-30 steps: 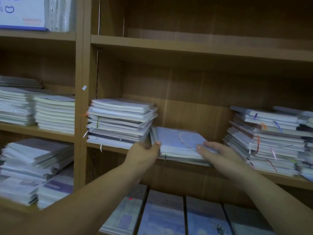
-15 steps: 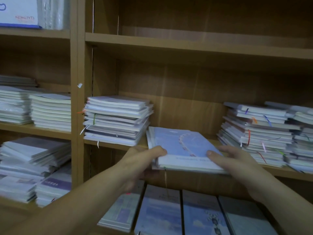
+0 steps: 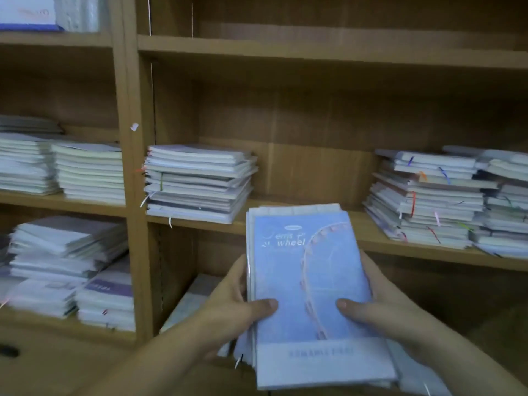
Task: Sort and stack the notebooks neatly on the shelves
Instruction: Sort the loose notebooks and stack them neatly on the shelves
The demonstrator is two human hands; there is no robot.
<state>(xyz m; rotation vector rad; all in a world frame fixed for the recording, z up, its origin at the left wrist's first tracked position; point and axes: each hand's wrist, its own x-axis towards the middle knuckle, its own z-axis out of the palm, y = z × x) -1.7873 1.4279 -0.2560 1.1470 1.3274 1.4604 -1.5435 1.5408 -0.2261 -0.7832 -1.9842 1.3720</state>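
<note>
Noted: left hand (image 3: 228,305) and right hand (image 3: 388,307) clasp 1 notebook bundle (image 3: 308,281) (edges uneven above the grip); square before shelving

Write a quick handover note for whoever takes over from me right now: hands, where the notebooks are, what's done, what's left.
Left hand: grips the left edge of the blue notebooks, thumb on the cover.
Right hand: grips their right edge the same way.
The pile is held in the air in front of the middle shelf, by the gap between the left stack and the right stacks.
Done: the left stack lies fairly square.
Left: probably set the held pile in the gap, then straighten the right stacks, which lean and fan out.
</note>
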